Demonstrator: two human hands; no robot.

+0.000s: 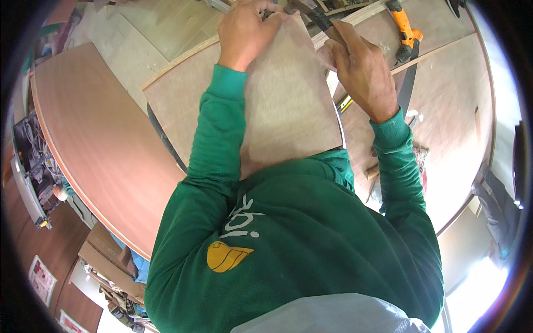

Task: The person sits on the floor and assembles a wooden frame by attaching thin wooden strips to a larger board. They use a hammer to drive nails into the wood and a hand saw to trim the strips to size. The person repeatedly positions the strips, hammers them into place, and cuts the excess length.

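Observation:
A thin, pale plywood sheet (294, 100) lies in front of my body, its near edge against my lap. My left hand (244, 33) rests at the sheet's far edge, fingers closed in a pinch. What is between the fingertips is too small to make out. My right hand (366, 72) is wrapped round the handle of a hammer (322, 21). The hammer's dark head is at the top of the view, close to my left fingertips and above the sheet's far corner.
An orange and black hand tool (402, 25) lies far right, beside a dark long blade (410, 83). A yellow-marked strip (345, 103) shows beside the sheet. A curved brown panel (100, 139) stands left. Cardboard boxes (108, 258) are lower left; wood scraps (372, 171) lie right.

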